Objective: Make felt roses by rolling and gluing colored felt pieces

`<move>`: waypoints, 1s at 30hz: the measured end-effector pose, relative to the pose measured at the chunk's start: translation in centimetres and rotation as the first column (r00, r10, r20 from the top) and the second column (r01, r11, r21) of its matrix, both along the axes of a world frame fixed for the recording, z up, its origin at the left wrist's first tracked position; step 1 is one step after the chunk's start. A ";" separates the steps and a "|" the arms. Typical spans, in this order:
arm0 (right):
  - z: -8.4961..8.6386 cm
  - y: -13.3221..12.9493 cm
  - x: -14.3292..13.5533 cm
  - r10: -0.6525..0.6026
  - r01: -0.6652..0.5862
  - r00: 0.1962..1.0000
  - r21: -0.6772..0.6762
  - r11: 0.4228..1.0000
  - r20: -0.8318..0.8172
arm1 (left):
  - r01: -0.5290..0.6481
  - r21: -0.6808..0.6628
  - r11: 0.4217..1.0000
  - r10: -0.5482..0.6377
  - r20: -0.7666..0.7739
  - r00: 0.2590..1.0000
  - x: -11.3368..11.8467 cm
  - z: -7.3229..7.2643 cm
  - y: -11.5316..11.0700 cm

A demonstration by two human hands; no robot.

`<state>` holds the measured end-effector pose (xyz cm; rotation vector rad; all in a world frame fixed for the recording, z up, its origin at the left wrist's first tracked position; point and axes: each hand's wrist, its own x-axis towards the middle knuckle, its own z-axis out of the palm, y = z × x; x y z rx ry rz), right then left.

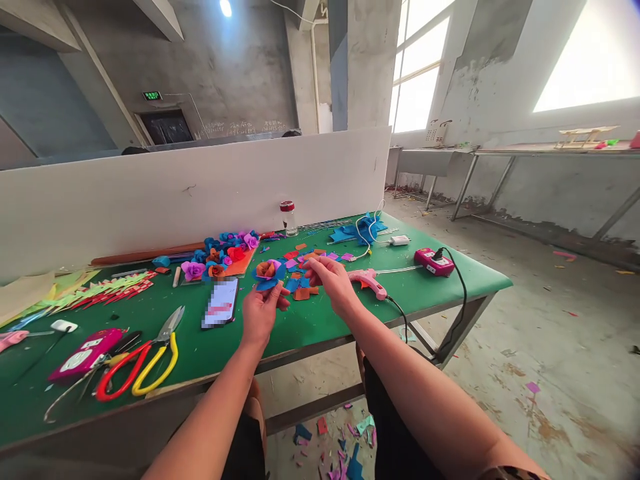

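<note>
My left hand is closed on the base of a paper flower with an orange-brown centre and blue outer petals. Just to its right, my right hand has thumb and fingertips pinched together, apart from the flower; whether anything small sits between them I cannot make out. Cut paper pieces in blue, orange and pink lie on the table behind and between the hands. A pink glue gun rests beside my right wrist.
On the green table are a phone, red-and-yellow scissors, finished paper flowers, a lidded glass jar and magenta power strips. A black cord hangs over the right edge. A white board stands behind.
</note>
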<state>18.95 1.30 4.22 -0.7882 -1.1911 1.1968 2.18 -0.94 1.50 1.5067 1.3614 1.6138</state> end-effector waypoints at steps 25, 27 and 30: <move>-5.6 -6.1 -2.5 -0.060 0.059 0.998 -0.055 0.997 -0.021 | 0.051 0.007 0.999 -0.051 -0.004 0.999 -1.4 0.2 -4.9; -5.9 -4.7 -3.2 -0.099 0.098 0.995 -0.051 0.994 -0.028 | 0.045 0.004 0.999 -0.045 0.000 0.999 -1.6 -0.1 -4.0; -5.5 -1.6 -4.6 -0.146 0.145 0.988 -0.026 0.989 -0.040 | 0.030 0.003 1.000 -0.030 0.000 1.000 -2.1 0.1 -1.9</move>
